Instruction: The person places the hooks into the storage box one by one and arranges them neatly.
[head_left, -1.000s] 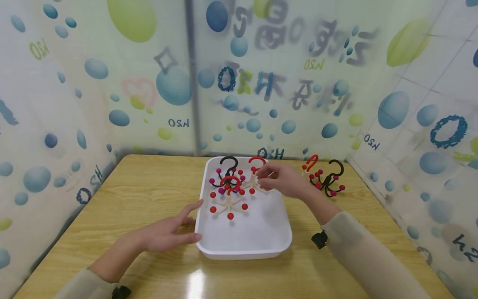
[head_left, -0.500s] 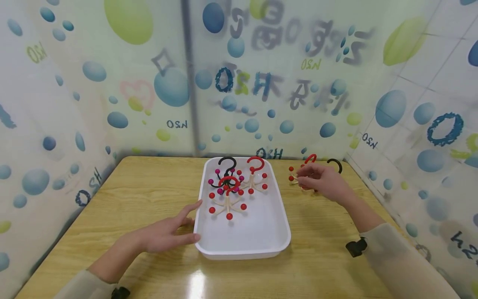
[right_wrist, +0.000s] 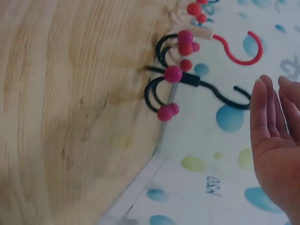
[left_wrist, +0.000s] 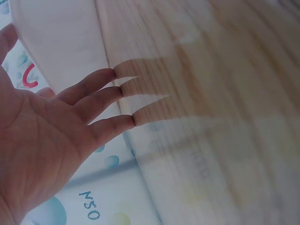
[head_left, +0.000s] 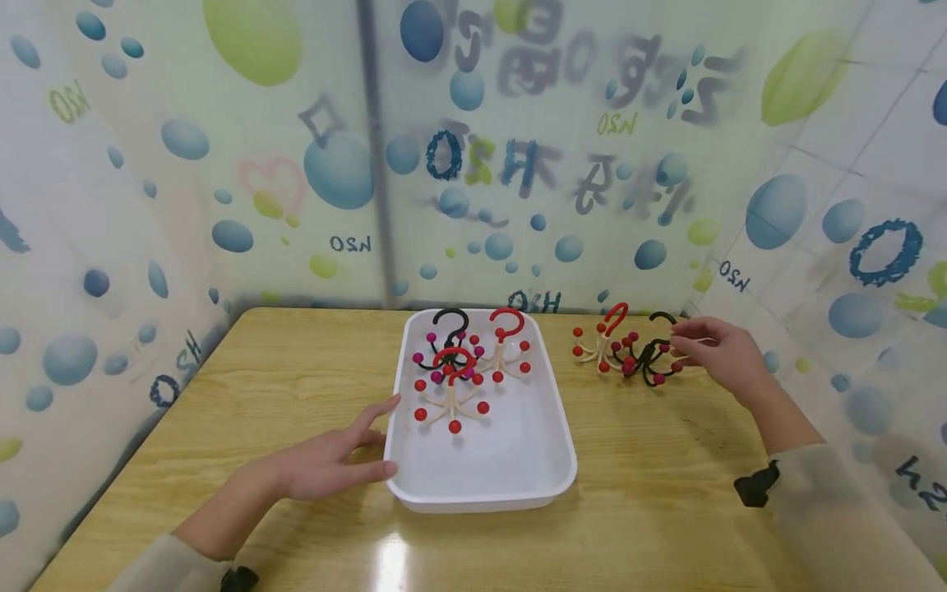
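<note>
Bubble-printed walls are enclosing a wooden table [head_left: 222,395]. Left hand [head_left: 325,464] is lying flat, fingers apart, touching the tray [head_left: 518,485]; right hand [head_left: 721,353], fingers relaxed, is hovering beside the black hook [head_left: 651,358] at far right.

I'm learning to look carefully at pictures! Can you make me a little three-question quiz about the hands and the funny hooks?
1. How many hooks stand in the white tray?
2. True or false: the left hand grips a hook.
3. Which hook is nearest the right hand? A) black hook on the table B) red hook on the table C) one in the tray

Key: 1. Three. 2. False; its straight fingers rest at the tray's side. 3. A.
</note>
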`<state>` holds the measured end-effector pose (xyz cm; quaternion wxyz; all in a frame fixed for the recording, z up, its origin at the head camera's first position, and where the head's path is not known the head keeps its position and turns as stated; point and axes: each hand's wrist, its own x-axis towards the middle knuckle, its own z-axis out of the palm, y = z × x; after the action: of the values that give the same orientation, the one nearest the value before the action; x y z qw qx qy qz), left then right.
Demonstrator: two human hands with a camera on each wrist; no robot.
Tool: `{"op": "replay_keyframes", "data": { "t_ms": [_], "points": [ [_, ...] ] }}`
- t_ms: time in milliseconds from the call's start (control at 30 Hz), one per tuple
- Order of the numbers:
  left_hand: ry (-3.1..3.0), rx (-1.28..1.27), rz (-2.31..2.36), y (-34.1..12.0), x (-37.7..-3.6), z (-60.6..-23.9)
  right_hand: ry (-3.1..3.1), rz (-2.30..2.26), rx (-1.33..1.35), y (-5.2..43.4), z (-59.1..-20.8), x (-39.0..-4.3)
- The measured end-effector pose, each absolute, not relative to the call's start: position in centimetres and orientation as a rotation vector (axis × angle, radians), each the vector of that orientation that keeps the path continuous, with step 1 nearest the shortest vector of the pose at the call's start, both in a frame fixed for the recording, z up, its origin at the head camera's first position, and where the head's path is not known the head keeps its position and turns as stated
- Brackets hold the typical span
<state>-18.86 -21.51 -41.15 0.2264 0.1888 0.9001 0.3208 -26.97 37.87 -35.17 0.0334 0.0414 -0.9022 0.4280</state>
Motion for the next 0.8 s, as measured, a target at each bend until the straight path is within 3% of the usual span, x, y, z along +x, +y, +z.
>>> {"op": "replay_keyframes", "data": {
  "t_ms": [800],
  "points": [
    [2.474, 0.528, 0.902, -21.6, -18.9, -41.0, -2.618, 1.511, -0.057, 39.0, -38.4, -30.8]
  ]
}}
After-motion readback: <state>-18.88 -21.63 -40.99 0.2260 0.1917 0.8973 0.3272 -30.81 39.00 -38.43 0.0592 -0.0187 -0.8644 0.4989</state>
